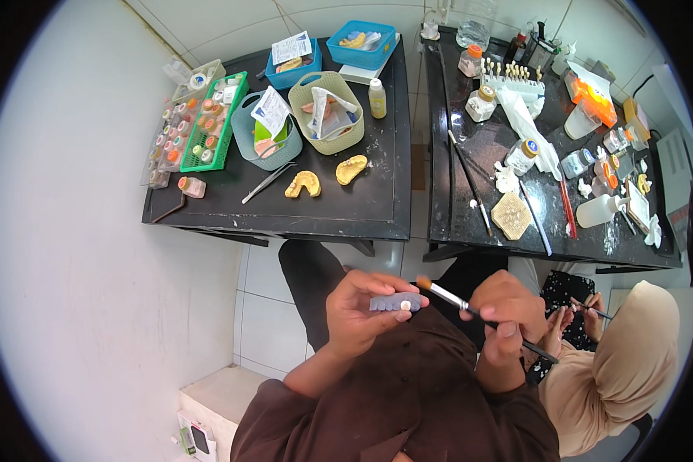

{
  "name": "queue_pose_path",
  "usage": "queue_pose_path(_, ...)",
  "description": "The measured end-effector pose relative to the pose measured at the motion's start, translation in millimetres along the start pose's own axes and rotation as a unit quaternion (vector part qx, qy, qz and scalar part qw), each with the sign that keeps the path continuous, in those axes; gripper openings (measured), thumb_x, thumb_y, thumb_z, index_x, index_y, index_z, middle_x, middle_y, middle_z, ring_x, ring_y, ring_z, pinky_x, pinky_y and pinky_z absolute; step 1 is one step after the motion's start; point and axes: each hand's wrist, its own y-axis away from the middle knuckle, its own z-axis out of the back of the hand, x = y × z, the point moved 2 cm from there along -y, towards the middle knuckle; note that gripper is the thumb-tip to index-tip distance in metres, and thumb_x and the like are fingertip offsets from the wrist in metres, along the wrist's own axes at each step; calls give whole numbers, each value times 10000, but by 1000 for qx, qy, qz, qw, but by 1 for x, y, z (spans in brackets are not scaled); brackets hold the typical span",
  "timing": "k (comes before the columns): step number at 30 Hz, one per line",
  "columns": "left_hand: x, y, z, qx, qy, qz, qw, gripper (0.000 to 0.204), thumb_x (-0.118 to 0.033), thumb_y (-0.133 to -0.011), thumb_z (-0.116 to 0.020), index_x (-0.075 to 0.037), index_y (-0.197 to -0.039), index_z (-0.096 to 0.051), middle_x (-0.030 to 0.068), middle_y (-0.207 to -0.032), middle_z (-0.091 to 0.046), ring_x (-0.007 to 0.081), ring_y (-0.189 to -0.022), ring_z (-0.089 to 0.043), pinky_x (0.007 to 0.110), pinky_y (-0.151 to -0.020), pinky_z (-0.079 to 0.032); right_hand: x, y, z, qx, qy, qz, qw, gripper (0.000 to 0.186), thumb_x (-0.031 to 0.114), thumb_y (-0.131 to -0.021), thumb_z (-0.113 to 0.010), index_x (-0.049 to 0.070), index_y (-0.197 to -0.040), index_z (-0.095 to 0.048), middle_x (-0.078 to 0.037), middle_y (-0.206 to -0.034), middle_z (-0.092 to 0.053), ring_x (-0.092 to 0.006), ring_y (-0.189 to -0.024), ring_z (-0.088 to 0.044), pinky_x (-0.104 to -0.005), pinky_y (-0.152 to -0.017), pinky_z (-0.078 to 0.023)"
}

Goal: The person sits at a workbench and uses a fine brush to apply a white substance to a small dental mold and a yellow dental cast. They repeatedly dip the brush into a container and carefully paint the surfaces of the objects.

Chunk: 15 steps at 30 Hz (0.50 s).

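Note:
My left hand [353, 314] pinches a small grey-purple dental model [385, 302] with a scalloped, tooth-like edge. One rounded white piece, like a tooth crown [406, 306], shows on its side near the fingertips. My right hand [508, 304] is closed around the dark handle of a brush [458, 302] with a silver ferrule. Its brown bristles point left and lie just beyond the model, close to my left fingertips; whether they touch is hard to tell. Both hands are over my lap, in front of the two black tables.
The left table [285, 219] bears baskets [327, 115], a green tray [215, 123] of small jars, tweezers [268, 183] and yellow dental casts [303, 185]. On the right table are jars [522, 157], brushes [470, 181] and a hexagonal block [510, 215]. Another person [631, 362] works close at my right.

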Motion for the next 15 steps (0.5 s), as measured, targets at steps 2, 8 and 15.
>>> queue_pose_path(2,3,1,2,-6,17,12,1000,362,153,-814,-700,-26,-1066,-513,254,-1114,-639,375,-1038,-690,465,-915,-578,-8,-2,-3,25,23,27,999,261,247,-963,-590,14,-905,-693,-127,-795,-696,-245,-631,-649,-329,-602,-512)
queue_pose_path(8,-1,-2,5,-10,-70,-40,997,356,151,-817,-695,-24,-1071,-518,248,-1117,-640,358,-1036,-691,444,-910,-575,-11,-3,0,69,24,25,997,200,44,-755,-807,28,-915,-688,-114,-798,-697,-245,-677,-690,-306,-595,-540)
queue_pose_path(15,-6,-7,3,-15,-170,-86,982,380,123,-793,-726,-56,-1056,-519,232,-1046,-655,334,-962,-711,406,-811,-605,-11,0,-5,97,38,15,994,276,-55,-650,-820,54,-837,-648,-73,-725,-674,-220,-599,-672,-289,-520,-521)
